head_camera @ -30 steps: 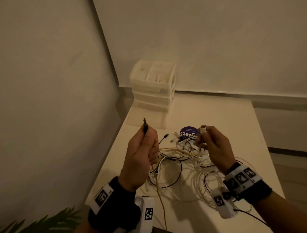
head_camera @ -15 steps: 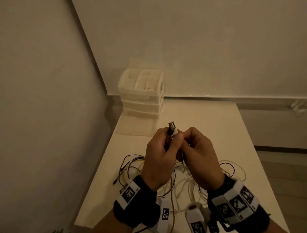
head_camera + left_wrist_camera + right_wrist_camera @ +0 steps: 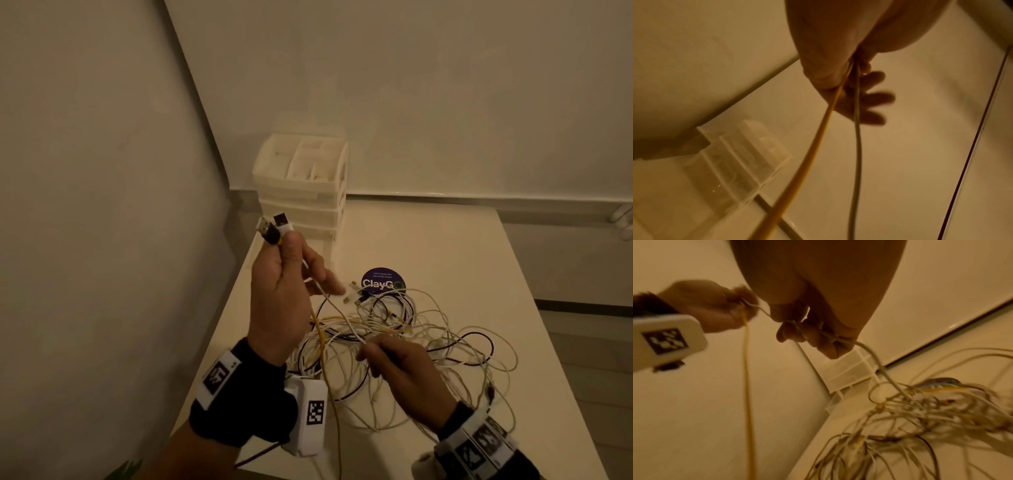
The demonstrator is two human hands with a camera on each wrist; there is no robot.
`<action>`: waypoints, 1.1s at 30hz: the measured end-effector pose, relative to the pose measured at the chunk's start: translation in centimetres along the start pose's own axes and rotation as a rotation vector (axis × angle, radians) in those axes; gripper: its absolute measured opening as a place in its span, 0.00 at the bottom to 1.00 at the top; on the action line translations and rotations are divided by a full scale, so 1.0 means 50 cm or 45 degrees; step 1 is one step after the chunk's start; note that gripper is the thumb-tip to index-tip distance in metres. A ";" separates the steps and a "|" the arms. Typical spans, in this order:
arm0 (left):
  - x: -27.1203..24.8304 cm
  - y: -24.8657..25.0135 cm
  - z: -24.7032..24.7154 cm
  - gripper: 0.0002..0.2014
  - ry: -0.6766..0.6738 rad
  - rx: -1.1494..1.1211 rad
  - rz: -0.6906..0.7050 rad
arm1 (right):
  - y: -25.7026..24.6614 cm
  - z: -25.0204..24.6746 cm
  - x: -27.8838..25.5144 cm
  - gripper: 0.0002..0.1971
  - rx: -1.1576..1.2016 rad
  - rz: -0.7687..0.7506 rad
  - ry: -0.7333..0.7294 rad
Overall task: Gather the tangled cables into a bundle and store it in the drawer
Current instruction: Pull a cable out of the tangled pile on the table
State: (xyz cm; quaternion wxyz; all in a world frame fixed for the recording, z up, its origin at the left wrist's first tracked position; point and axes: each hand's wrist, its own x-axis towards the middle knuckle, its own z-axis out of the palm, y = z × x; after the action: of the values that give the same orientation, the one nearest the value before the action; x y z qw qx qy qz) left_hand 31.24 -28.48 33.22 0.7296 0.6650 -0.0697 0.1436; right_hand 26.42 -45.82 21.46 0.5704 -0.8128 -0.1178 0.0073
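Note:
A tangle of white, yellow and black cables lies spread on the white table. My left hand is raised above the table's left side and grips two USB plug ends, one black and one white; a yellow cable and a white cable hang down from that fist. My right hand is lower, over the near part of the tangle, and pinches the white cable that runs up to the left hand. A white plastic drawer unit stands at the table's back left corner.
A round dark sticker lies on the table behind the tangle. Walls close in at the left and the back. The table's left edge runs just beside my left hand, and its right edge drops to the floor.
My hands were together at the plug ends; now they are apart. The left has risen with both plugs, and the right has dropped along the white cable toward the tangle.

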 end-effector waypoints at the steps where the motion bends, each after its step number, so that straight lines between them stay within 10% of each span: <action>1: 0.002 0.013 -0.013 0.21 -0.002 -0.046 0.011 | 0.015 0.005 -0.004 0.13 -0.026 0.016 0.001; 15: -0.077 -0.061 0.008 0.05 -0.657 0.758 0.012 | -0.092 -0.036 0.041 0.22 0.388 0.096 0.144; 33: -0.028 -0.043 -0.058 0.14 0.047 0.565 0.183 | -0.063 -0.028 -0.006 0.15 0.103 -0.011 0.013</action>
State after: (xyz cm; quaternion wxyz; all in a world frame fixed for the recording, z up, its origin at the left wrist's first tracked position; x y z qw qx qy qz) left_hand 30.28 -25.91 30.46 0.5547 0.7996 -0.0703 0.2191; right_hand 25.73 -46.15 24.84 0.6034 -0.7886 -0.1182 0.0055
